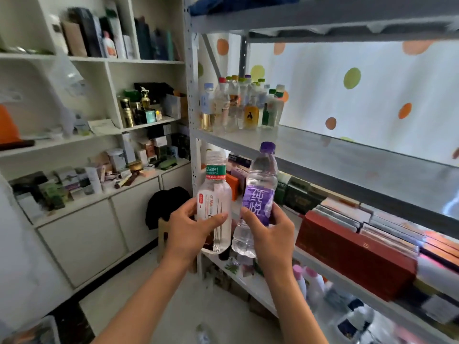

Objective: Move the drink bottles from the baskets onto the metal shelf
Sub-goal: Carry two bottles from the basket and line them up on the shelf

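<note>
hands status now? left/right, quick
Left hand: closed grip around the clear plastic bottle with the green neck label.
Right hand: closed grip around the clear plastic bottle with the purple cap and label.

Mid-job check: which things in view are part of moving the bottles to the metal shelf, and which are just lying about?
Job:
- left hand gripping the green-label bottle
- right hand gripping the purple-label bottle
- metal shelf
- bottles already shelved

Lying about:
- red boxes one level below
- white cabinet with its clutter
- dark cloth
</note>
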### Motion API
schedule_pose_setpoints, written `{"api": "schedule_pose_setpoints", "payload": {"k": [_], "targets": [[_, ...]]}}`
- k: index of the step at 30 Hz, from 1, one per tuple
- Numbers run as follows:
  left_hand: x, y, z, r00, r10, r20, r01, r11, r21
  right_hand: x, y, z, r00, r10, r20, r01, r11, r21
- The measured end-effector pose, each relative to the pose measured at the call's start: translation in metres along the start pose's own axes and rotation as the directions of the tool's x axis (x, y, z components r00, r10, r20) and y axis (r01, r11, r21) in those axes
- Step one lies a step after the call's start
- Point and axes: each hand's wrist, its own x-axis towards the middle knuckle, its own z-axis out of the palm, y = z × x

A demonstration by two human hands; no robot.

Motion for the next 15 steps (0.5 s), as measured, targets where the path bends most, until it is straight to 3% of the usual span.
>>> {"api": "schedule_pose_setpoints", "payload": {"k": [15], "targets": [[0.178,0.018,0.021,0.98,0.192,0.059,-0.19,0.981,-0.025,0.168,0.001,0.066,0.984,-0.116,-0.137,0.121,0.992,0.027]]}}
